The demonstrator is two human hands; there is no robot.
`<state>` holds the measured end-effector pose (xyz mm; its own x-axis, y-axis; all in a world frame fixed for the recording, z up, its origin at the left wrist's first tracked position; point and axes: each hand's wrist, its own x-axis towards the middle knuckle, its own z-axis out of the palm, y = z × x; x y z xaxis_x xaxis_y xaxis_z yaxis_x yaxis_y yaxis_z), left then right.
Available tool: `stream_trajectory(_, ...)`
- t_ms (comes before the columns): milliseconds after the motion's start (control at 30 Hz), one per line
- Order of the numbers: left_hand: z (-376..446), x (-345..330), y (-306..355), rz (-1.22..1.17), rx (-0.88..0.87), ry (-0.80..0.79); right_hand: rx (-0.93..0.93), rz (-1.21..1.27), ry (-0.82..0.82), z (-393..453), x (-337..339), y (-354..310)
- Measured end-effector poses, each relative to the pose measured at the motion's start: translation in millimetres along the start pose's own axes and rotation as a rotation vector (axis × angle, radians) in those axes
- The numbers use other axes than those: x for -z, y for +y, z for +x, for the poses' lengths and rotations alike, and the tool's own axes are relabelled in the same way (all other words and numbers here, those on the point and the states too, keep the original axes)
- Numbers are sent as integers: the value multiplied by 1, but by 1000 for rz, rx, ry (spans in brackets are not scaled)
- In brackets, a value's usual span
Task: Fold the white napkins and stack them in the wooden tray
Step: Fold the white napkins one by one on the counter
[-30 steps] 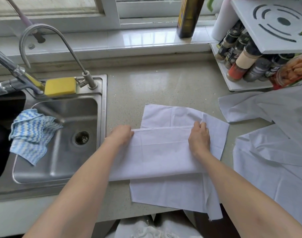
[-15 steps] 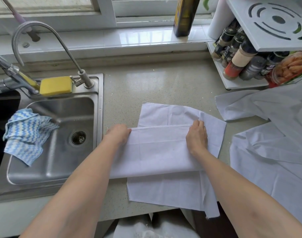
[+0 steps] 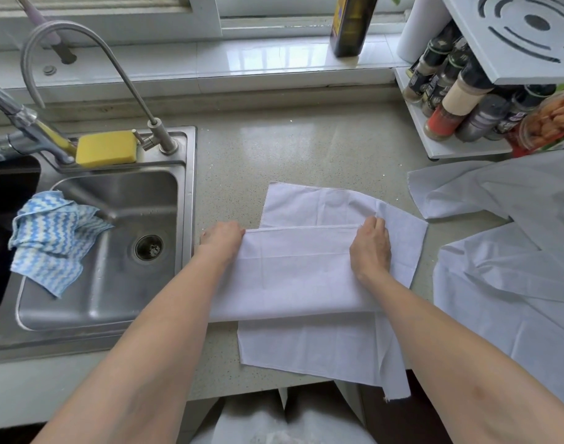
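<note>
- A white napkin (image 3: 306,274) is lying on the counter (image 3: 274,152) right in front of the person, its near part reaching the counter's near edge and one corner hanging over it
- The left hand (image 3: 223,237) is pinching the folded flap's far left corner, and the right hand (image 3: 370,248) is gripping its far right corner, fingers curled over the hem
- Judging by the doubled layer, the person is making the first fold, carrying the near half toward the far edge, which is showing uncovered beyond the hands
- The next move is likely calling for lining the hem up with that far edge and pressing the crease flat
- More unfolded napkins (image 3: 505,283) are waiting to the right
- A sink (image 3: 188,187) is sitting to the left, a spice rack (image 3: 415,123) far right
- No wooden tray is showing
</note>
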<state>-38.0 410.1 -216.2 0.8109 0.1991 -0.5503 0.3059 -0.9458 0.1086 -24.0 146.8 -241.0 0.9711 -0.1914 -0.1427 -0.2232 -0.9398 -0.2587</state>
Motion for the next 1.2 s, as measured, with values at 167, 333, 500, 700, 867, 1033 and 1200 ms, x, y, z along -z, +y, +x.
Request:
stream_trajectory(167,0,-3,-2,-11,-10,45,-18,12,-8,1,2,-1)
stream_trajectory(333,0,-4,-2,-22,9,53,28,-169,94,-5,18,-19)
stream_trajectory(500,0,-5,-3,-27,0,63,419,-79,-38,-66,5,-63)
stream_trajectory(700,-1,-5,-6,-6,-47,50,393,-129,-314,-90,-22,-61)
stream_trajectory(867,-28,-17,7,178,-72,430,384,-169,-274,-95,-35,-58)
stream_trajectory(1033,-72,-80,15,-12,-301,367,388,-188,-175,-98,-47,-57)
stream_trajectory(1200,-76,-115,10,46,-222,400,434,-182,-107,-99,-54,-51)
